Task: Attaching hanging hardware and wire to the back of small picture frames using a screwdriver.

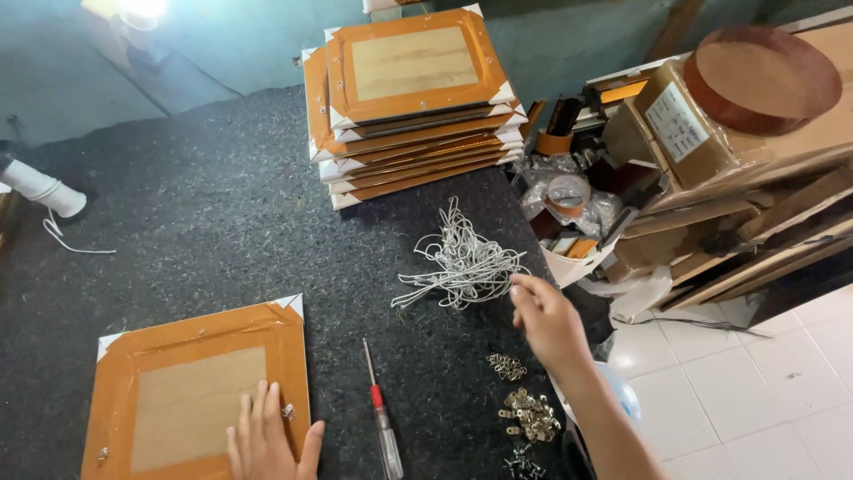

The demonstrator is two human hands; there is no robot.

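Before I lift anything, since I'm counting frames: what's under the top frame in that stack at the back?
Under the top frame lie more frames with white corner guards, stacked face down on the dark mat. Only their edges show, so their backs and exact count stay covered.

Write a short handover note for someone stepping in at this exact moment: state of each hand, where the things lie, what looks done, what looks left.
Left hand: flat on the near frame, face down on the grey mat; empty.
Right hand: open, fingers at the edge of the cord bundle; no grip on anything yet.
Screwdriver lies beside the frame; brass hangers beside that.
Done: hangers show on the frame's side rails.
Left: no cord on this frame.
Stack of frames at the mat's far edge.
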